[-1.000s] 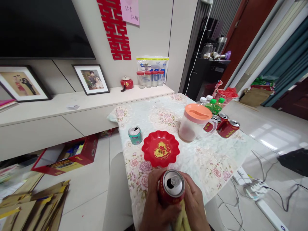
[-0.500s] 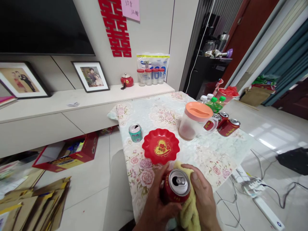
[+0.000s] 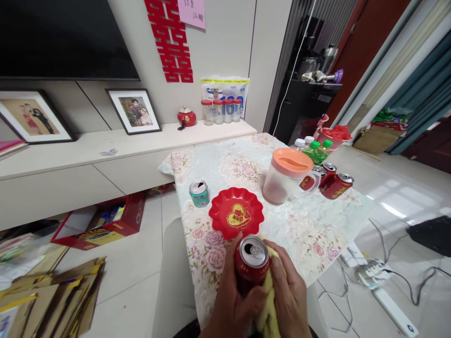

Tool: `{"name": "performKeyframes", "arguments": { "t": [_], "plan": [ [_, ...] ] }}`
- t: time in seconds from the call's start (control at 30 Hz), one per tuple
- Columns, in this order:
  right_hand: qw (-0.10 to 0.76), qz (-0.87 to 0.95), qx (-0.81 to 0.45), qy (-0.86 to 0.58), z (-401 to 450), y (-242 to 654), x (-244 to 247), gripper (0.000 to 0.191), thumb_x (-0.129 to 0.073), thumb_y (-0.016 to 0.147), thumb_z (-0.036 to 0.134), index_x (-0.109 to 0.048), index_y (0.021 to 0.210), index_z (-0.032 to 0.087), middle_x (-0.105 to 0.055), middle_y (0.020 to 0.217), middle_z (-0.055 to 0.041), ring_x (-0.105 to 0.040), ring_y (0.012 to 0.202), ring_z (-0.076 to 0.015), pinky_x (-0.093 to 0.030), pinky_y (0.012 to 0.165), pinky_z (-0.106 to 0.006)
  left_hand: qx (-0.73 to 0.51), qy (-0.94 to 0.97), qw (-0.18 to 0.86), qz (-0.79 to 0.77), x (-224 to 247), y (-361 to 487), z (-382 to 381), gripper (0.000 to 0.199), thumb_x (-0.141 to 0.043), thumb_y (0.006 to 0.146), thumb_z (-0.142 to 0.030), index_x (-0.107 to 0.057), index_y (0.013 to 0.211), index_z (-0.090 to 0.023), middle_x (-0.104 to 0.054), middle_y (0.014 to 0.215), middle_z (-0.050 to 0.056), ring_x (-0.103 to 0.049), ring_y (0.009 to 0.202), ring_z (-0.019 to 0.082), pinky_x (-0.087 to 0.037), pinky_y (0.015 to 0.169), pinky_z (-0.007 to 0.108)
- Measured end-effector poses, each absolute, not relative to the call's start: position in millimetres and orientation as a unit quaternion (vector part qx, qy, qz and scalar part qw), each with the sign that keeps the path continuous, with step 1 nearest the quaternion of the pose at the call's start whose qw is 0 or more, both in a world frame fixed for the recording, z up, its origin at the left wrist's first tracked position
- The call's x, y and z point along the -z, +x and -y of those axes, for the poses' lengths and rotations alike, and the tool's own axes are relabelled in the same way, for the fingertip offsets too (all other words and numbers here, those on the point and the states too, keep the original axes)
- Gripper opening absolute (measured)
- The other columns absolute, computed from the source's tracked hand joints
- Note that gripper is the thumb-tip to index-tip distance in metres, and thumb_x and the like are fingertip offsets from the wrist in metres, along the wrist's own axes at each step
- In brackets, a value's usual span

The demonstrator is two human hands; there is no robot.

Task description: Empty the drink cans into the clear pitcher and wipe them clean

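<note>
An opened red can [image 3: 251, 265] is upright in my left hand [image 3: 230, 300], whose fingers wrap round its side. My right hand [image 3: 287, 291] holds a yellow cloth [image 3: 269, 300] against the can's right side. Just beyond the can lies a red scalloped plate [image 3: 225, 213] with a gold heart print. To the plate's left stands a small green can [image 3: 199, 194], its top opened. A clear pitcher with an orange lid [image 3: 291, 162] is to the right of the plate.
Behind the pitcher, on the flowered tablecloth [image 3: 243, 169], are red cans [image 3: 337, 186] and bottles with green and white caps [image 3: 313, 151]. Jars [image 3: 218, 112] line the white cabinet [image 3: 141, 145]. Flattened cardboard [image 3: 52, 300] and a power strip [image 3: 394, 310] lie on the floor.
Both hands have shifted slightly left with the red can and the cloth. The can's top is tilted differently. The table objects have kept their places.
</note>
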State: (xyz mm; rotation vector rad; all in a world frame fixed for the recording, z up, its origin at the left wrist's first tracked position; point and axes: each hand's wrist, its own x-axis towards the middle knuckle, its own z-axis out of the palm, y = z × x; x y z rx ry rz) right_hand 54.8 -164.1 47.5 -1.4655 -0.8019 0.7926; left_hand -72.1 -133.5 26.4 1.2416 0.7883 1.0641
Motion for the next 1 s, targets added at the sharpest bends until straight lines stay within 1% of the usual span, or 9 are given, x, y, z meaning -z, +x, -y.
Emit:
{"name": "performKeyframes", "arguments": {
  "t": [0.1, 0.27, 0.37, 0.47, 0.53, 0.6, 0.77, 0.9, 1.0],
  "plan": [
    [0.606, 0.387, -0.290, -0.631, 171.3, 53.9, -49.5, 0.034, -0.057, 0.099, 0.048, -0.075, 0.118, 0.026, -0.070, 0.130, -0.0092, -0.063, 0.121, -0.0277, -0.050, 0.106, -0.043, -0.485, 0.525, 0.613, -0.337, -29.2, -66.3, 128.7, 0.089, -0.076, 0.079, -0.063, -0.042, 0.151, -0.023, -0.057, 0.149, 0.016, -0.058, 0.136, 0.034, -0.047, 0.116, 0.048],
    [0.659, 0.384, -0.212, -0.611, 177.0, 56.2, -69.2, 0.030, -0.060, 0.097, 0.049, -0.078, 0.112, 0.031, -0.069, 0.130, -0.0061, -0.059, 0.126, -0.0277, -0.049, 0.106, -0.039, -0.436, 0.562, 0.640, -0.290, -32.6, -70.3, 126.3, 0.098, -0.082, 0.068, -0.069, -0.049, 0.148, -0.024, -0.063, 0.144, 0.015, -0.061, 0.131, 0.037, -0.049, 0.113, 0.049],
    [0.648, 0.383, -0.276, -0.597, 170.1, 65.9, -78.1, 0.031, -0.064, 0.093, 0.052, -0.081, 0.103, 0.029, -0.073, 0.121, -0.0069, -0.065, 0.119, -0.0287, -0.052, 0.102, -0.037, -0.461, 0.592, 0.608, -0.259, -31.6, -71.7, 126.4, 0.093, -0.080, 0.070, -0.070, -0.050, 0.148, -0.029, -0.062, 0.144, 0.014, -0.061, 0.131, 0.037, -0.051, 0.111, 0.050],
    [0.634, 0.347, -0.400, -0.563, 160.6, 73.5, -76.7, 0.033, -0.065, 0.091, 0.054, -0.079, 0.098, 0.025, -0.078, 0.103, -0.0080, -0.072, 0.094, -0.0262, -0.059, 0.083, -0.034, -0.510, 0.654, 0.488, -0.272, -29.4, -69.2, 125.7, 0.088, -0.078, 0.072, -0.072, -0.052, 0.147, -0.034, -0.054, 0.148, 0.013, -0.053, 0.138, 0.038, -0.045, 0.114, 0.054],
    [0.628, 0.306, -0.480, -0.532, 155.9, 73.5, -72.4, 0.035, -0.064, 0.091, 0.056, -0.077, 0.099, 0.024, -0.078, 0.092, -0.0071, -0.072, 0.080, -0.0237, -0.059, 0.072, -0.032, -0.530, 0.678, 0.421, -0.288, -28.9, -66.6, 126.1, 0.085, -0.075, 0.073, -0.074, -0.053, 0.146, -0.035, -0.051, 0.147, 0.014, -0.050, 0.138, 0.038, -0.046, 0.113, 0.054],
    [0.619, 0.286, -0.523, -0.512, 153.3, 70.0, -68.6, 0.036, -0.064, 0.091, 0.057, -0.075, 0.099, 0.023, -0.078, 0.089, -0.0063, -0.071, 0.076, -0.0222, -0.057, 0.069, -0.031, -0.546, 0.675, 0.389, -0.309, -29.8, -64.6, 127.6, 0.081, -0.069, 0.077, -0.077, -0.054, 0.143, -0.033, -0.051, 0.143, 0.014, -0.050, 0.136, 0.037, -0.049, 0.109, 0.051],
    [0.611, 0.298, -0.490, -0.546, 152.5, 59.5, -62.6, 0.041, -0.063, 0.091, 0.059, -0.076, 0.098, 0.022, -0.079, 0.095, -0.0070, -0.072, 0.086, -0.0232, -0.058, 0.078, -0.031, -0.559, 0.666, 0.348, -0.351, -32.5, -64.2, 130.1, 0.074, -0.065, 0.081, -0.076, -0.056, 0.140, -0.031, -0.050, 0.139, 0.014, -0.051, 0.132, 0.035, -0.053, 0.103, 0.048],
    [0.585, 0.329, -0.448, -0.591, 157.3, 60.1, -53.9, 0.044, -0.058, 0.095, 0.060, -0.077, 0.108, 0.023, -0.079, 0.110, -0.0086, -0.072, 0.102, -0.0259, -0.057, 0.093, -0.034, -0.575, 0.655, 0.324, -0.367, -30.4, -64.4, 127.4, 0.073, -0.069, 0.082, -0.070, -0.056, 0.141, -0.029, -0.055, 0.135, 0.013, -0.054, 0.129, 0.035, -0.055, 0.100, 0.045],
    [0.563, 0.369, -0.431, -0.601, 163.4, 60.9, -49.7, 0.041, -0.058, 0.096, 0.057, -0.077, 0.113, 0.024, -0.077, 0.119, -0.0091, -0.071, 0.109, -0.0265, -0.057, 0.097, -0.034, -0.589, 0.638, 0.317, -0.382, -29.5, -66.7, 124.7, 0.070, -0.070, 0.080, -0.071, -0.060, 0.135, -0.029, -0.058, 0.132, 0.012, -0.056, 0.125, 0.033, -0.054, 0.102, 0.045]
  ]
}}
